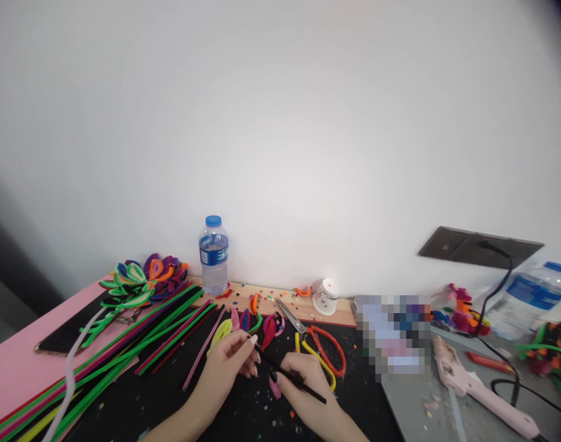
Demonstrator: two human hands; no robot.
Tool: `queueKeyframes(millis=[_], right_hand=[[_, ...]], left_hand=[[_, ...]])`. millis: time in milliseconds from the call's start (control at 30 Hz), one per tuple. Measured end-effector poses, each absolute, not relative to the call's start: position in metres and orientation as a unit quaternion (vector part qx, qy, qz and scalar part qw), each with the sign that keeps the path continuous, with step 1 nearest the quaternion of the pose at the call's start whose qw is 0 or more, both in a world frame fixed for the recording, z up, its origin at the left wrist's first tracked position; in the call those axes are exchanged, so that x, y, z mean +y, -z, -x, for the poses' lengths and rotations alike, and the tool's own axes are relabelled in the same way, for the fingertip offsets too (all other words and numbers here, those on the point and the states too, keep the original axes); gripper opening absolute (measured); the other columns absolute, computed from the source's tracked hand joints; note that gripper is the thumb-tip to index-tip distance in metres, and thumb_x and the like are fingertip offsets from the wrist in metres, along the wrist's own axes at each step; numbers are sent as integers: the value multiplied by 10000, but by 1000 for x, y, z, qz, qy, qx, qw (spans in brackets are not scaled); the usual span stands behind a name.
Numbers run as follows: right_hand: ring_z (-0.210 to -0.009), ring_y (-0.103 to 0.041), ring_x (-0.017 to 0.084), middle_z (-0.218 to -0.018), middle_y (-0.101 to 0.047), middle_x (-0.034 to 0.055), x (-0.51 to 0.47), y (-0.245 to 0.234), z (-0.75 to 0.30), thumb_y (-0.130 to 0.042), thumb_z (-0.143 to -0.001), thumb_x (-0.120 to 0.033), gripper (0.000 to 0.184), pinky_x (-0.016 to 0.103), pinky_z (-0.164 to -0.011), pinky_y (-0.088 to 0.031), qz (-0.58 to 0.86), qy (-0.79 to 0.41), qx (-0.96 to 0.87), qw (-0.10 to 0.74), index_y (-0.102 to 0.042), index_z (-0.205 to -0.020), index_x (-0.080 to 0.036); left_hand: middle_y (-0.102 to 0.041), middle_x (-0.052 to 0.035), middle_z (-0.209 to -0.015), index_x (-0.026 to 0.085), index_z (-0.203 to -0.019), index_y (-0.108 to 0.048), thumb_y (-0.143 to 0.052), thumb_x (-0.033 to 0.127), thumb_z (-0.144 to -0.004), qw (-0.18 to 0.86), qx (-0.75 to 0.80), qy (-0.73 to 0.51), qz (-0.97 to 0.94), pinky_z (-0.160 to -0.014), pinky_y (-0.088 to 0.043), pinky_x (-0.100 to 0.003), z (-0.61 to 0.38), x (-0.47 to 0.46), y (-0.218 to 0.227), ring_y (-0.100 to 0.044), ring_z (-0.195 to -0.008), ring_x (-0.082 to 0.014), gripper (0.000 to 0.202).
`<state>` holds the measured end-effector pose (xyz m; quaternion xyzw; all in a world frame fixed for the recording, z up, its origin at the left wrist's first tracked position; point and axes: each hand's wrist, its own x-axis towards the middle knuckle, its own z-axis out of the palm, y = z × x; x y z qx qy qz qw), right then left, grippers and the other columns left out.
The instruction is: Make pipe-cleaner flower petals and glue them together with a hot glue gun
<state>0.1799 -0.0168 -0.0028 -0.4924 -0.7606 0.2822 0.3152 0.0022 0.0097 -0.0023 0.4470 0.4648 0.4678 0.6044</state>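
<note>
Between the hands, its far end at four o'clock, lay the black pipe cleaner [313,393]. The left hand [234,359] appeared to pinch its upper end, fingers nearly shut, while the right hand [303,382] had its fingers curled round the middle, presumably to steady it from two points. At one o'clock from the right hand, the scissors [299,325] pointed their handles back, likely for easy reach; loose pipe cleaners [178,337] fanned out at nine o'clock.
</note>
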Motion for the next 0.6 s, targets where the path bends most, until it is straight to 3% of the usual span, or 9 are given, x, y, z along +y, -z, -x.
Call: queueKeyframes(millis=[167,367,600], right_hand=[[-543,-470,89,-556,-512,-45,-18,-5,-179,-469,-825,-119,284,197,-566,-334,477,-283,-767,322,-507,-549,-173],[-530,-440,88,-531,-431,-52,-17,-7,-179,-438,-869,-190,345,196,-541,-314,488,-274,-762,324,-453,-525,-173],[-479,-451,74,-470,-432,-57,-17,-1,-179,-387,-916,-220,435,182,-531,-326,486,-330,-742,324,-532,-509,-164]], left_hand=[[-557,32,-460,189,-522,-498,-592,407,-740,574,460,-437,-517,-432,-374,-222,-4,4,1,-491,-379,-113,322],[-554,31,-462,202,-521,-505,-547,415,-777,545,468,-418,-556,-434,-350,-233,-1,1,-2,-471,-387,-128,336],[-543,38,-429,199,-731,-661,-571,396,-773,538,468,-446,-541,-479,-384,-257,-1,5,-1,-504,-424,-158,221]])
